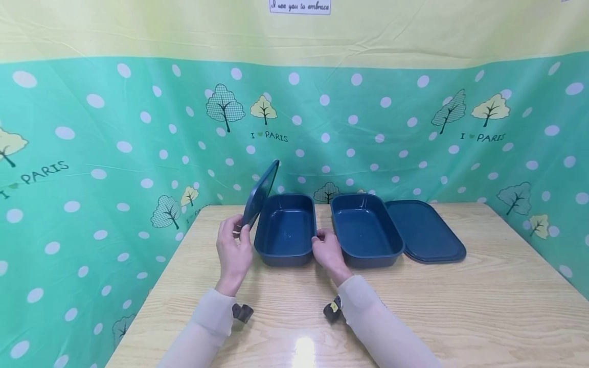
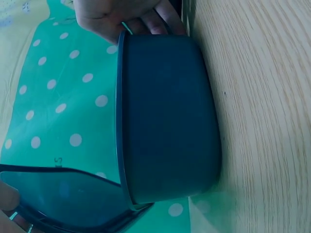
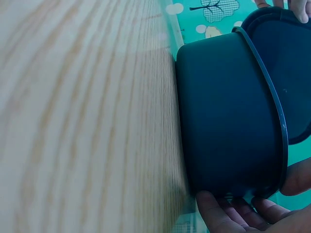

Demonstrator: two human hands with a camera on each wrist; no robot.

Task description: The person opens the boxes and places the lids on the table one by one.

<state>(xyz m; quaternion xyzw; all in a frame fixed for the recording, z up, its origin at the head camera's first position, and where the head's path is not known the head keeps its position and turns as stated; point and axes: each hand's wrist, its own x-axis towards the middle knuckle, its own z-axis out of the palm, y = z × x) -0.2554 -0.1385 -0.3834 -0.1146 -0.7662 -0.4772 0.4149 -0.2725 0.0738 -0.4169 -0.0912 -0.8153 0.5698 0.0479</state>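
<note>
In the head view my left hand (image 1: 233,254) holds a dark blue lid (image 1: 260,194) by its near edge. The lid stands steeply tilted along the left side of a dark blue rectangular container (image 1: 286,227). That container rests on the table with its inside facing up. At its right side my right hand (image 1: 327,251) grips the wall, thumb at the rim. The right wrist view shows the fingers (image 3: 233,213) against the outside of this container (image 3: 228,116). In the left wrist view the lid (image 2: 63,194) is seen partly behind the container's rim.
A second blue container (image 1: 366,230), open at the top, stands just right of my right hand. Beside it another blue lid (image 1: 425,230) lies on the wooden table (image 1: 414,312). Behind the table hangs a green and yellow patterned cloth (image 1: 386,138).
</note>
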